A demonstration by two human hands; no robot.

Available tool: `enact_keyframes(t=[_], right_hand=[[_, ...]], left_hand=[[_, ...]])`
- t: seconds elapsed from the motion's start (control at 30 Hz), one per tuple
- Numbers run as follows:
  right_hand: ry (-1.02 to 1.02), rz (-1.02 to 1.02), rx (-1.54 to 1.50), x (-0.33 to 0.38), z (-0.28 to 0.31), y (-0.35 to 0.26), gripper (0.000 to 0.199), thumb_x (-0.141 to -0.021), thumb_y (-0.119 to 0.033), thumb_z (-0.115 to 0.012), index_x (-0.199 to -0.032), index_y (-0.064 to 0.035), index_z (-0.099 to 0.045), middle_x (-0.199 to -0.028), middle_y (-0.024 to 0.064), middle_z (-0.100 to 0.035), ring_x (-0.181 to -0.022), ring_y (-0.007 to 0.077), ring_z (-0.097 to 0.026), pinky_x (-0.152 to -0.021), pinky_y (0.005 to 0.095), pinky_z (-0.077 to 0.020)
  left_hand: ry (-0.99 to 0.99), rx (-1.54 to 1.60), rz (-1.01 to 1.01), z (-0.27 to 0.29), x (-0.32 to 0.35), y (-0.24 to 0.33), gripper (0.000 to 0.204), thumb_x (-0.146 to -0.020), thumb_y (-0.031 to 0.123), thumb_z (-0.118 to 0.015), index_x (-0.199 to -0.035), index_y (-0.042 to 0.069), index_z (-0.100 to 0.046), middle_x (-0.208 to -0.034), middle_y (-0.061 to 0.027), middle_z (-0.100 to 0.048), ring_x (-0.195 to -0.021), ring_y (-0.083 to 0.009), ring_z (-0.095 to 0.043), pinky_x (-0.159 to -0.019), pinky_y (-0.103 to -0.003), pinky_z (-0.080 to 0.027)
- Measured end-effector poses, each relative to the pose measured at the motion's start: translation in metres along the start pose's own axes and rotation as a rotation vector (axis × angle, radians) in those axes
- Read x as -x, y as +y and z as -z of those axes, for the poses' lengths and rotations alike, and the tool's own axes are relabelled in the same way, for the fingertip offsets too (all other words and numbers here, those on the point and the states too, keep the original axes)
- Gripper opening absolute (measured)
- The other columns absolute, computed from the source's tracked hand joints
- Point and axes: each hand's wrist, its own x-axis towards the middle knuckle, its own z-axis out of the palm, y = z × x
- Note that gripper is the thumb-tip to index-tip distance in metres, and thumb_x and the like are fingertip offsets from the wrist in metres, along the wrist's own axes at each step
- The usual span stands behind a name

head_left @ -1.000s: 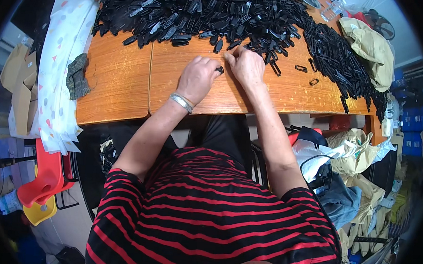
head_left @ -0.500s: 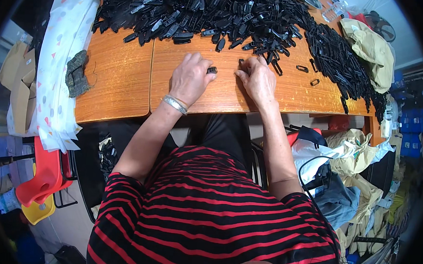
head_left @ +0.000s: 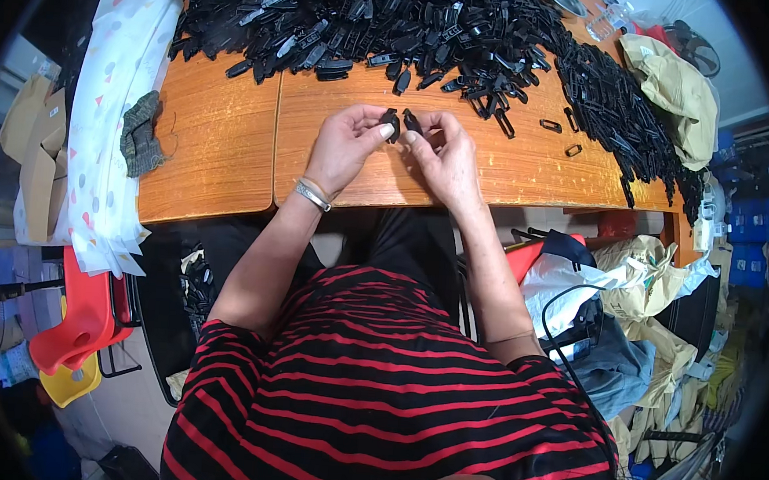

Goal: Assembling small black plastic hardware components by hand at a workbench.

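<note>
Pinching a black piece (head_left: 392, 123), the left hand (head_left: 345, 141) faces the right hand (head_left: 447, 156), which pinches another piece (head_left: 412, 121) (being small, they suit fingertips).

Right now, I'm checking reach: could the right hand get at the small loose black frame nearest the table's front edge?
Probably yes: only bare tabletop shows between the right hand and that loose frame, though the hand is occupied, holding a black piece.
</note>
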Motion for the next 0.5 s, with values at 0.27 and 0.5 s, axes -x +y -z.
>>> enact_keyframes(t=[0.27, 0.5], right_hand=[[-0.002, 0.056, -0.041, 0.006, -0.002, -0.015, 0.018, -0.086, -0.006, -0.066, -0.101, 0.001, -0.058, -0.076, 0.0068, -0.065, -0.066, 0.0109, -0.064, -0.059, 0.0241, -0.0503], [0.05, 0.119, -0.098, 0.01, -0.006, -0.009, 0.018, -0.084, -0.005, -0.068, -0.099, 0.001, -0.059, -0.08, 0.0067, -0.063, -0.061, 0.0102, -0.061, -0.055, 0.0248, -0.0484]], left_hand=[[-0.027, 0.08, 0.014, -0.002, 0.005, 0.002, 0.024, -0.089, 0.002, -0.061, -0.113, -0.004, -0.058, -0.101, -0.0069, -0.065, -0.086, -0.0105, -0.063, -0.074, -0.021, -0.052], [-0.014, 0.09, 0.019, -0.005, 0.007, 0.002, 0.024, -0.09, 0.008, -0.063, -0.113, 0.0, -0.06, -0.096, -0.0038, -0.067, -0.077, -0.007, -0.061, -0.07, -0.018, -0.049]])
